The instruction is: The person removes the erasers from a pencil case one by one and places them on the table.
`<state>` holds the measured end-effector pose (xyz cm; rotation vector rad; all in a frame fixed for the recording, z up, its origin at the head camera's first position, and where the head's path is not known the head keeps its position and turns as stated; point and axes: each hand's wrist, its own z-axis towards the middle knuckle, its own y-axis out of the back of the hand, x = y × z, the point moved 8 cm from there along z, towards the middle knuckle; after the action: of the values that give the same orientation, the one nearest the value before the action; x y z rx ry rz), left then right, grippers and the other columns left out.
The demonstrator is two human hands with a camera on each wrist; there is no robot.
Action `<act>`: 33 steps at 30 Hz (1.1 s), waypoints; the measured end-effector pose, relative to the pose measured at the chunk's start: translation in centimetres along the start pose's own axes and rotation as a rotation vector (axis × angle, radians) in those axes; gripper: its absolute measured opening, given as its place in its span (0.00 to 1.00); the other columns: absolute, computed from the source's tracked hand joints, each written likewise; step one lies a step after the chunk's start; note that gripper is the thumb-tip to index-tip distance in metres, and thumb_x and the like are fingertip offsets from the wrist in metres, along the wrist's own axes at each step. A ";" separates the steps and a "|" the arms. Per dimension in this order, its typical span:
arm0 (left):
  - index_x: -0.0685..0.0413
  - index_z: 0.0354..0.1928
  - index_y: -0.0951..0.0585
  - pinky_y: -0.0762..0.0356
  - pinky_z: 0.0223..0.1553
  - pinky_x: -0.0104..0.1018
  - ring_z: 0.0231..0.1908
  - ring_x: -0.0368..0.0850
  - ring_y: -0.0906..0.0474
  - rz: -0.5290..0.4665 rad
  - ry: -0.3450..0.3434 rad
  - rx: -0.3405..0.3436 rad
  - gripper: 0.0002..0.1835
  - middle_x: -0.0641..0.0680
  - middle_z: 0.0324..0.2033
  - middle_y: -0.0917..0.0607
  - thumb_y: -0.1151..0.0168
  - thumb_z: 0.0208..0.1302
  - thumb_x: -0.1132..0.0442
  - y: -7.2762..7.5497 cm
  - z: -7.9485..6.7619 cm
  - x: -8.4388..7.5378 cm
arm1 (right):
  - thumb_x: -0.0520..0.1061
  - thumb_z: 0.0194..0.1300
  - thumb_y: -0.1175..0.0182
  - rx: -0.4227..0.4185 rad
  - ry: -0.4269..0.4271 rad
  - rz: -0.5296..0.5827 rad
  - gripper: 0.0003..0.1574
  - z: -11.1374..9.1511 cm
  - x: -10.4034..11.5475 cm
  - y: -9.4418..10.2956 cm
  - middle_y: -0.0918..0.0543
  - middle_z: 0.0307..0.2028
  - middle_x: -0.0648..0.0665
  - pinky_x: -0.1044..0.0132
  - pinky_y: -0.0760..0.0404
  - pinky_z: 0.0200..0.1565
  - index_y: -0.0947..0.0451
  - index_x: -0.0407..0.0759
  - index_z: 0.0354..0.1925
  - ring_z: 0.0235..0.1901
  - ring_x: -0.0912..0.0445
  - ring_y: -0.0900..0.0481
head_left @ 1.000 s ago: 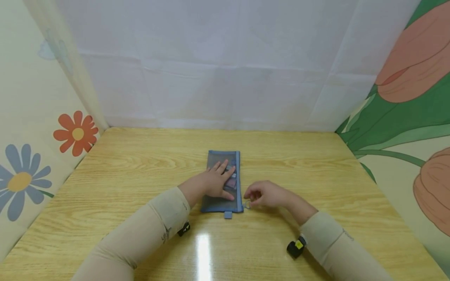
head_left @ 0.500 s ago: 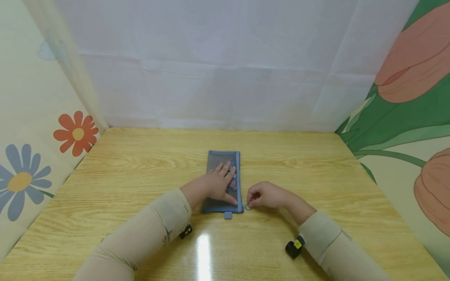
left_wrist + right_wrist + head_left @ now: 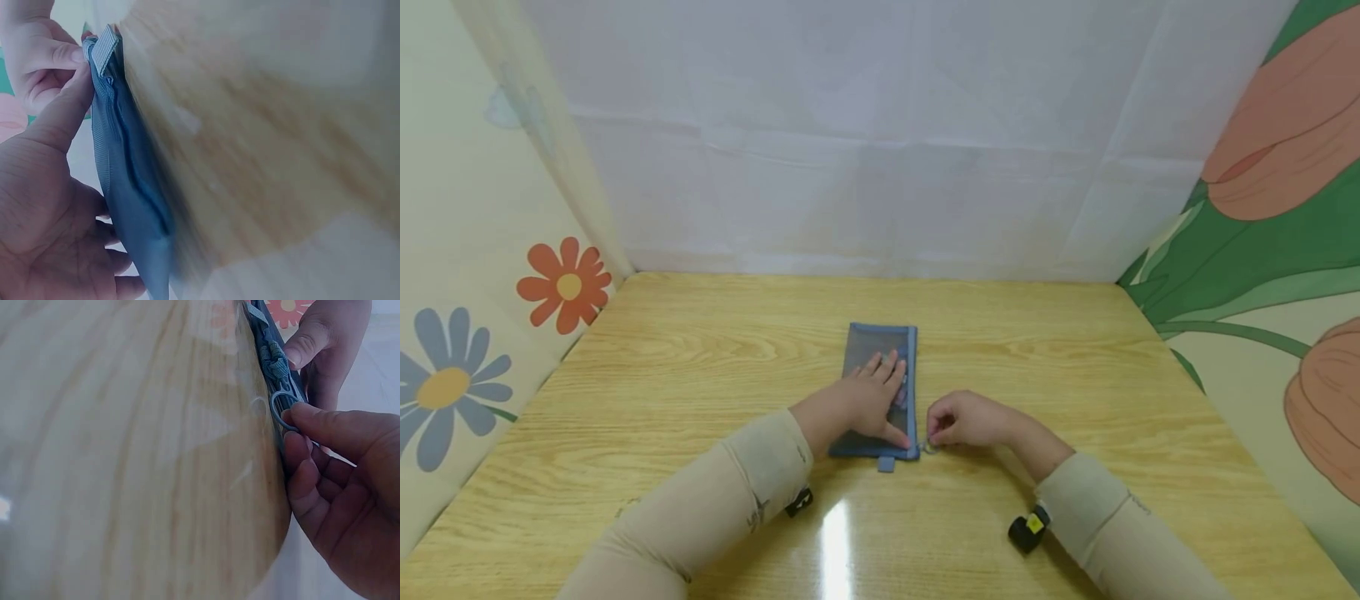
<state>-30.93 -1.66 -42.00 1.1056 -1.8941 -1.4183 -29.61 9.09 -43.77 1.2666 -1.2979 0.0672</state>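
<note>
A blue mesh zipper pouch [image 3: 872,337] lies flat on the table, its zipper along the right side and a small blue tab [image 3: 886,464] at the near edge. Small items show through the mesh. My left hand [image 3: 871,404] rests spread on the pouch, thumb at the near right corner by the zipper's end. Just right of that corner, my right hand [image 3: 973,419] pinches the ring-shaped zipper pull [image 3: 284,411] between thumb and forefinger. In the left wrist view the pouch's edge [image 3: 134,169] runs beneath the left hand's straight fingers.
The wooden table [image 3: 715,325] extends around the pouch on all sides. A white cloth [image 3: 880,150] hangs at the back. Flower-printed panels [image 3: 460,208] stand at the left and right. A black wrist camera [image 3: 1028,531] sits under the right sleeve.
The right fingers have closed on the ring pull. The left hand has slid a little right and nearer, its thumb now at the pouch's corner. The pouch has shifted slightly to the right.
</note>
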 end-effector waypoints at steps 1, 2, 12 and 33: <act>0.57 0.71 0.60 0.53 0.64 0.55 0.68 0.61 0.65 0.001 0.001 0.001 0.67 0.60 0.70 0.63 0.49 0.38 0.21 0.0 0.0 0.0 | 0.40 0.59 0.40 0.001 -0.002 0.003 0.06 0.0 0.0 0.0 0.22 0.22 0.53 0.68 0.25 0.27 0.23 0.48 0.25 0.23 0.61 0.27; 0.57 0.71 0.61 0.53 0.65 0.55 0.68 0.61 0.66 0.002 0.004 0.005 0.67 0.60 0.70 0.64 0.49 0.37 0.21 0.0 0.0 0.0 | 0.40 0.59 0.40 0.000 -0.004 0.004 0.06 0.0 0.0 0.0 0.22 0.22 0.53 0.68 0.25 0.27 0.23 0.48 0.25 0.23 0.61 0.27; 0.56 0.71 0.62 0.54 0.65 0.54 0.68 0.60 0.67 0.011 0.048 0.031 0.70 0.59 0.70 0.65 0.46 0.33 0.21 0.0 -0.1 -0.2 | 0.41 0.60 0.41 -0.016 -0.013 0.026 0.06 0.0 0.2 0.2 0.21 0.23 0.51 0.67 0.24 0.27 0.22 0.47 0.26 0.24 0.59 0.26; 0.55 0.71 0.64 0.54 0.65 0.53 0.68 0.59 0.67 0.014 0.067 0.046 0.71 0.58 0.70 0.66 0.45 0.32 0.22 -0.3 0.1 -0.1 | 0.39 0.60 0.41 -0.060 -0.026 0.045 0.07 0.6 0.1 0.7 0.21 0.23 0.50 0.64 0.21 0.26 0.23 0.44 0.24 0.23 0.58 0.23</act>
<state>-30.92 -1.58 -42.29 1.1450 -1.8915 -1.3197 -30.39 8.90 -43.41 1.1905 -1.3416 0.0436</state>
